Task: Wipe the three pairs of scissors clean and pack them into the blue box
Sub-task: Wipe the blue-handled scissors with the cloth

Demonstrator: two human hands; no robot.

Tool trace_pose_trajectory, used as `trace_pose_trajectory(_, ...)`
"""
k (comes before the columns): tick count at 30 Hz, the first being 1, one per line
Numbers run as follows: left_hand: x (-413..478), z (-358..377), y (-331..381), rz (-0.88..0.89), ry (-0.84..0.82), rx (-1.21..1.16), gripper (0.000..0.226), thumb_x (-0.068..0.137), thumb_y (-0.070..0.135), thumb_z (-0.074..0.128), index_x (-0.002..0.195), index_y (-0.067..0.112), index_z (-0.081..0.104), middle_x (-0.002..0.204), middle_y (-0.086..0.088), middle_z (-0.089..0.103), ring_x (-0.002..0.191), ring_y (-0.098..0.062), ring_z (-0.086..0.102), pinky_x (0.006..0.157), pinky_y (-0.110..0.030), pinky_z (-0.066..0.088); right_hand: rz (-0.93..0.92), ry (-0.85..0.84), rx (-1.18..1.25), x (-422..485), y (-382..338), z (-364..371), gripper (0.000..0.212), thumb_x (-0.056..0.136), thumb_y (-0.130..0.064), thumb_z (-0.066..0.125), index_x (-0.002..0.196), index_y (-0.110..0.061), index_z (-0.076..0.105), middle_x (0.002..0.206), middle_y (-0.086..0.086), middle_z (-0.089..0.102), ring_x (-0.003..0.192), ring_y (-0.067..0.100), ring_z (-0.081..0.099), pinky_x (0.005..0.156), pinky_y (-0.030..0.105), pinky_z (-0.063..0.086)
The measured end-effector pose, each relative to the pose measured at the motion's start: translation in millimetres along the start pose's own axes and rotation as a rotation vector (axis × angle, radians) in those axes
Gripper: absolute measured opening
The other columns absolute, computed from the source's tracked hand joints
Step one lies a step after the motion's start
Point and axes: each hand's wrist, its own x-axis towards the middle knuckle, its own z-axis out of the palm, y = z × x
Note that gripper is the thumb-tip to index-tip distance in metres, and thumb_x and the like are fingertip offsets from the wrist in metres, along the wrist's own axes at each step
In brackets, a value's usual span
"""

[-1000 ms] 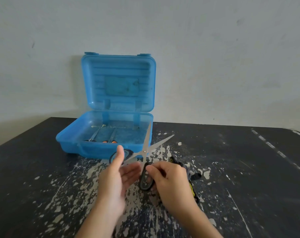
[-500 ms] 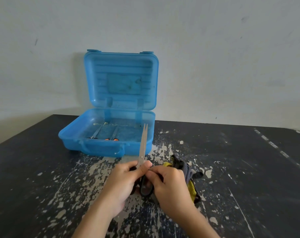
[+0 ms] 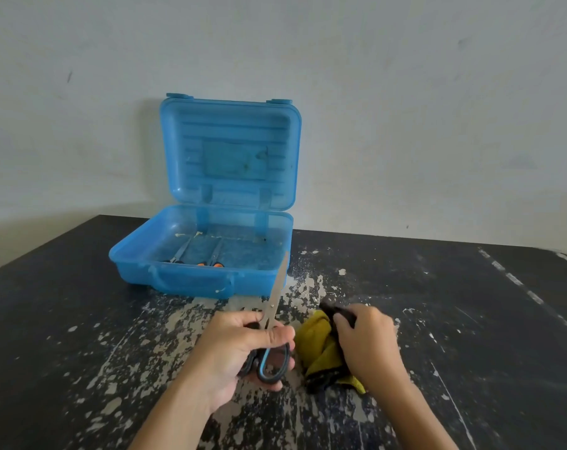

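Desk (image 3: 470,319): black, flecked with pale paint; carries everything.
Box (image 3: 191,280): blue, at the desk's far left, lid up against the wall; it has not moved.
Left grip (image 3: 239,349): wrapped round the scissors' handles and pivot; it holds them alone now.
Right grip (image 3: 366,339): half a second ago it was on the scissors' handle; now it is curled onto the cloth, pinching its dark edge.
Cloth (image 3: 317,342): yellow with dark trim; bunched on the desk just right of the scissors.
Scissors (image 3: 275,297): black-and-blue handles; blades pressed together, pointing up toward the box; a second ago they gaped wide.
Packed pairs (image 3: 215,254): two lie in the box's base.
Meaning: the third pair is in hand; I judge its wipe is about to begin, with packing after.
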Motion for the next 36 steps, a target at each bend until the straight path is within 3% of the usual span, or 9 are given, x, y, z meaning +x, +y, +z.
trace_pose_trajectory(4,2.0,0.3,0.0,0.006,0.075,0.027,0.034,0.056,-0.002,0.081,0.085,-0.011,0.066,0.065,-0.021,0.069,0.052,-0.035,0.066,0.036,-0.031,0.049,-0.357,0.239,0.388,-11.9,-15.8,-12.0,0.020,0.087,-0.017,0.059,0.106,-0.021,0.065,0.092,-0.010,0.063,0.085,0.004,0.056,0.070,0.015,0.042)
trace_pose_trajectory(8,0.8,0.2,0.0,0.019,0.069,0.172,0.014,0.064,-0.008,0.076,0.076,-0.007,0.069,0.064,-0.023,0.068,0.052,-0.034,0.065,0.044,-0.039,0.053,-0.729,0.097,0.212,-26.2,-24.1,12.0,0.031,0.088,-0.024,0.045,0.114,-0.023,0.062,0.098,0.001,0.057,0.091,0.017,0.053,0.080,0.020,0.041)
trace_pose_trajectory(14,-9.1,2.9,8.4,-0.120,-0.059,0.206,0.064,0.065,-0.008,0.077,0.121,-0.002,0.045,0.067,-0.025,0.066,0.047,-0.033,0.063,0.033,-0.026,0.044,-0.664,0.332,0.054,-7.4,-11.7,18.6,0.036,0.086,-0.011,0.040,0.112,-0.003,0.063,0.095,0.016,0.055,0.084,0.029,0.053,0.077,0.022,0.043)
trace_pose_trajectory(18,-3.7,5.7,-0.3,-0.063,0.019,0.472,0.086,0.054,0.009,0.089,0.129,-0.005,0.051,0.121,-0.017,0.059,0.084,-0.023,0.064,0.066,-0.027,0.052,-0.447,0.338,0.046,7.1,-7.2,15.8,0.034,0.088,0.003,0.047,0.118,-0.005,0.060,0.100,0.015,0.053,0.092,0.031,0.049,0.079,0.035,0.046)
trace_pose_trajectory(21,-0.3,5.6,-0.2,-0.015,0.060,0.600,0.066,0.048,0.023,0.093,0.107,0.010,0.066,0.107,-0.006,0.062,0.083,-0.012,0.052,0.060,-0.013,0.040,-0.348,0.308,0.193,6.3,-3.0,5.3,0.037,0.092,-0.004,0.046,0.127,-0.013,0.054,0.102,0.007,0.050,0.098,0.026,0.046,0.080,0.029,0.039)
trace_pose_trajectory(25,0.3,-0.1,1.5,0.013,0.121,0.665,0.033,0.048,0.012,0.091,0.055,0.018,0.060,0.055,0.009,0.061,0.052,-0.007,0.059,0.040,-0.009,0.039,-0.622,0.195,0.155,-21.6,-23.9,2.8,0.037,0.093,-0.015,0.041,0.128,-0.020,0.053,0.109,0.006,0.045,0.097,0.020,0.046,0.086,0.023,0.046)
trace_pose_trajectory(29,3.5,-0.6,-1.4,0.110,0.200,0.899,0.015,0.067,0.002,0.071,0.057,0.009,0.062,0.053,0.000,0.058,0.047,-0.013,0.053,0.035,-0.012,0.032,-0.797,-0.052,0.003,-43.1,-36.4,15.8,0.036,0.095,-0.027,0.032,0.129,-0.022,0.041,0.129,0.001,0.020,0.107,0.020,0.030,0.095,0.030,0.036)
trace_pose_trajectory(32,0.1,1.1,0.2,0.193,0.226,1.047,0.023,0.070,0.007,0.069,0.054,0.012,0.054,0.053,0.000,0.053,0.045,-0.011,0.046,0.037,-0.015,0.031,-0.784,-0.046,0.023,-39.8,-31.8,20.0,0.044,0.095,-0.043,0.025,0.127,-0.022,0.046,0.126,-0.003,0.032,0.099,0.018,0.030,0.091,0.025,0.032)
trace_pose_trajectory(36,1.9,5.6,-6.2,0.259,0.190,1.129,0.009,0.067,0.010,0.073,0.065,0.008,0.065,0.061,-0.004,0.061,0.052,-0.016,0.056,0.043,-0.020,0.037,-0.825,0.130,-0.060,-30.4,-27.7,23.4,0.023,0.086,-0.010,0.044,0.098,-0.013,0.062,0.097,0.003,0.055,0.079,0.021,0.042,0.072,0.026,0.042)
